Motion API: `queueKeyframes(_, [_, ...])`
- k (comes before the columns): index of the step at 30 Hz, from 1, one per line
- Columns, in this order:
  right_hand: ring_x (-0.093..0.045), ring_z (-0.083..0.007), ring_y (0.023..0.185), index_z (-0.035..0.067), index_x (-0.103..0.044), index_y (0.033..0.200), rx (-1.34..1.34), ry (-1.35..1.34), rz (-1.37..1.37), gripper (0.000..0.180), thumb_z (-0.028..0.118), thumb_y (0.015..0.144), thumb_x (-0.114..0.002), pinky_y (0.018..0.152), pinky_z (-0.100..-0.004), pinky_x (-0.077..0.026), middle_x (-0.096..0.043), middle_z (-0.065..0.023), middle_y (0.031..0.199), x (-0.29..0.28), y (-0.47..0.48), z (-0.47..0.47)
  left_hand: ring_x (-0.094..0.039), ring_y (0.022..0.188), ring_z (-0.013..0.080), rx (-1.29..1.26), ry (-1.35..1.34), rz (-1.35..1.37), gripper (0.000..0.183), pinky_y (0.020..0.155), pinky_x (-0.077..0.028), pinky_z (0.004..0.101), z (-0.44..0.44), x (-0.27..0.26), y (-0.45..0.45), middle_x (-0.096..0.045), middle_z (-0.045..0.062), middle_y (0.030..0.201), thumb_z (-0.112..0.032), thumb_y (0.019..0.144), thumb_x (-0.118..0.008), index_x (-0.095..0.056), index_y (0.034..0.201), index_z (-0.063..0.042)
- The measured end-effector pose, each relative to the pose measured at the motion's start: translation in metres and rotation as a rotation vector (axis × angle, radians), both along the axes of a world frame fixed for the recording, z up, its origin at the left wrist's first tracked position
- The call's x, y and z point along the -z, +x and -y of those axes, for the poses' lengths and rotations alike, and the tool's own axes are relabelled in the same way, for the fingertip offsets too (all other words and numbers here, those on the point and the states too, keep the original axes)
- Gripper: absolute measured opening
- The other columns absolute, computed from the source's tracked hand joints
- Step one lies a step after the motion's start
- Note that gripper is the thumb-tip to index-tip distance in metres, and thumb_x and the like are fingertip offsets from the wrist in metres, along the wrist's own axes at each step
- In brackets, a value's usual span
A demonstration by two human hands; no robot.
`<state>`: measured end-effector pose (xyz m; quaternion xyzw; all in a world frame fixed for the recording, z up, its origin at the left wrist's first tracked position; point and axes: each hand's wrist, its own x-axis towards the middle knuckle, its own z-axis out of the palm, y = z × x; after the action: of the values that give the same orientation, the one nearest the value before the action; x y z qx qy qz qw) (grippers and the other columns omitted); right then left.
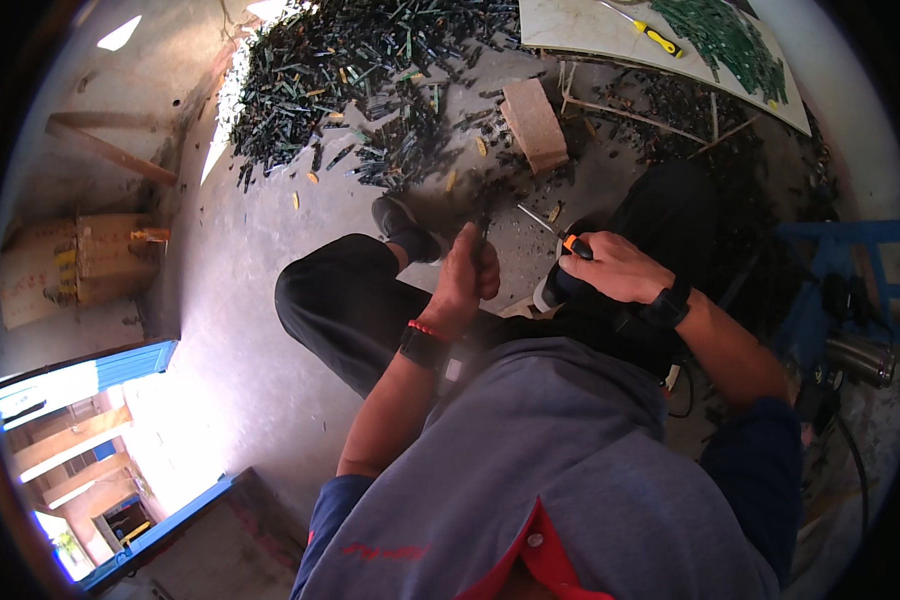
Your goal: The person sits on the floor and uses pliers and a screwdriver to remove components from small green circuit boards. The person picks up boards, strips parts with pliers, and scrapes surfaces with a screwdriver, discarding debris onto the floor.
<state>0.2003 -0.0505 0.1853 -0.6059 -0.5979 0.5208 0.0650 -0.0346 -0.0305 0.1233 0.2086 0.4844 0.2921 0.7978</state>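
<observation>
My left hand (pixel 465 274), with a red bead bracelet and a black band at the wrist, is closed around a dark, narrow piece (pixel 483 225) whose exact kind I cannot tell. My right hand (pixel 615 266) grips a screwdriver (pixel 576 246) by its orange and black handle; the metal shaft points up and left, towards the space beyond my left hand. The two hands are apart, above my lap and shoes. Past them on the floor lies a reddish brick-like block (pixel 534 126), with dark crumbs and small yellow pieces scattered about it.
A large heap of dark and green strips (pixel 345 82) covers the floor ahead. At the upper right, a low white-topped table (pixel 592 30) bears a yellow screwdriver (pixel 658 39) and green strips (pixel 727 49). A blue stand (pixel 840 255) and metal flask (pixel 860 358) are at right; cardboard boxes (pixel 112 259) at left.
</observation>
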Motion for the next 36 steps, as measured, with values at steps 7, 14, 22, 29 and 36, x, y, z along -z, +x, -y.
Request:
queueKeyframes(7, [-0.060,-0.0128,0.070,0.002,-0.057,0.091,0.176,-0.466,-0.727,0.029,0.030,0.093,-0.049,0.059,-0.0249,-0.044,-0.063,-0.0063,0.081,0.021,-0.007,0.017,-0.028,0.045,0.0123,0.056,-0.080,0.284,0.048,0.042,-0.024,0.0256,-0.004,0.001,-0.002,-0.032,0.000,0.056,-0.054,0.092,-0.035,-0.038,0.071,-0.010])
queueKeyframes(14, [-0.064,-0.0171,0.082,0.002,-0.054,0.105,0.061,-0.666,-0.808,0.032,0.032,0.096,-0.043,0.056,-0.0210,-0.046,-0.063,-0.0100,0.092,0.015,-0.014,0.018,-0.025,0.044,0.0124,0.030,-0.166,0.529,0.048,0.042,-0.022,0.0258,0.000,0.002,-0.002,-0.030,0.000,0.055,-0.054,0.092,-0.037,-0.040,0.068,-0.012])
queueKeyframes(22, [-0.064,-0.0197,0.084,0.001,-0.052,0.106,0.066,-0.801,-0.826,0.036,0.035,0.096,-0.042,0.055,-0.0246,-0.051,-0.063,-0.0118,0.093,0.011,-0.028,0.018,-0.026,0.044,0.0130,0.054,-0.134,0.423,0.051,0.041,-0.021,0.0262,0.002,0.000,0.001,-0.030,0.000,0.051,-0.055,0.091,-0.037,-0.040,0.065,-0.011])
queueKeyframes(29, [-0.064,-0.0230,0.085,0.001,-0.052,0.106,0.132,-0.876,-0.842,0.038,0.037,0.096,-0.042,0.056,-0.0264,-0.053,-0.062,-0.0126,0.093,0.014,-0.030,0.017,-0.026,0.044,0.0120,0.070,-0.021,0.306,0.052,0.041,-0.019,0.0253,0.005,-0.003,0.005,-0.031,0.001,0.051,-0.054,0.090,-0.038,-0.039,0.062,-0.010])
queueKeyframes(36, [-0.064,-0.0236,0.084,0.002,-0.053,0.105,0.134,-0.911,-0.860,0.039,0.039,0.095,-0.042,0.054,-0.0264,-0.052,-0.063,-0.0122,0.092,0.017,-0.026,0.017,-0.026,0.045,0.0115,0.102,0.037,0.245,0.051,0.041,-0.020,0.0251,0.006,-0.005,0.007,-0.032,0.000,0.052,-0.053,0.091,-0.038,-0.038,0.063,-0.011])
